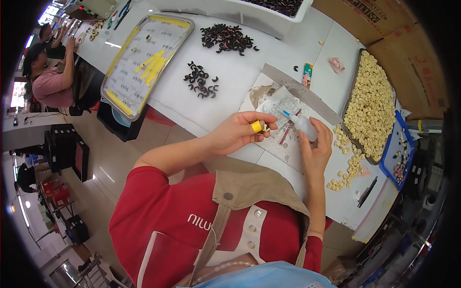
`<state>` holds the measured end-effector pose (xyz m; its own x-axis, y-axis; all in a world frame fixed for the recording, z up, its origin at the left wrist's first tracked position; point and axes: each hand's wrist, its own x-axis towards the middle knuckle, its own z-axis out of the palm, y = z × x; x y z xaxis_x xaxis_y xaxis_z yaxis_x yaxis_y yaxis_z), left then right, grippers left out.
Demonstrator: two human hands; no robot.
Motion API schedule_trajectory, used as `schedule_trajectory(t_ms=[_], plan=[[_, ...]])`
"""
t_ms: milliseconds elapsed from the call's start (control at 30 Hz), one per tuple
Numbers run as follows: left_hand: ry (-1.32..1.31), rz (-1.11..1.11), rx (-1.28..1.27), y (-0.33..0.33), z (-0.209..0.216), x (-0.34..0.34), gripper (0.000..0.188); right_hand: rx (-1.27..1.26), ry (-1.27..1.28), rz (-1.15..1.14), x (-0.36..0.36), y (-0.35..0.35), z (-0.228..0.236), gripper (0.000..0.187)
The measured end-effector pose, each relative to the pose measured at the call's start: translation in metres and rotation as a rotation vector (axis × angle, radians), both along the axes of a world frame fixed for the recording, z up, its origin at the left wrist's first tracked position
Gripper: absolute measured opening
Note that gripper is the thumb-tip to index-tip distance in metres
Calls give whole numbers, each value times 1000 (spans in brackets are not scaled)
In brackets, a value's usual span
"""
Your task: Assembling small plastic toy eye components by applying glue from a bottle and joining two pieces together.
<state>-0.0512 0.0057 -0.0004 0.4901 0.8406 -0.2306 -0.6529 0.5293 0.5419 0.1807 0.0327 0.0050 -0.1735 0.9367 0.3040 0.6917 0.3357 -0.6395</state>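
Note:
My left hand (235, 130) is raised over the near edge of the work board, a yellow wrap (257, 126) around one digit. Its fingertips pinch a small cream-and-dark piece (266, 128), partly covered by the fingers. In my right hand (318, 146) is a translucent squeeze bottle (306, 127), its blue nozzle (286, 114) tipped up toward the left. The nozzle and the small piece are apart. Below both hands lies a stained pale board (294, 162) with a printed sheet (283, 106) on it.
Dark curved pieces lie in two piles (225, 38) (201, 81). A paper-lined tray (122, 72) with yellow strips stands left. Cream pieces (372, 101) heap a tray at right, some spilled beside it. A blue tray (398, 149) and cardboard boxes (408, 67) border them. A co-worker (55, 81) sits far left.

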Motion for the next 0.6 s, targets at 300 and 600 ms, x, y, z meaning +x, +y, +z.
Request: schedule_trajectory(t_ms=[300, 600], plan=[[-8, 111, 43, 12, 4, -34, 40, -15, 24, 9, 2, -1, -1, 35], [1589, 874, 249, 56, -1, -220, 26, -54, 14, 5, 3, 0, -3, 32]])
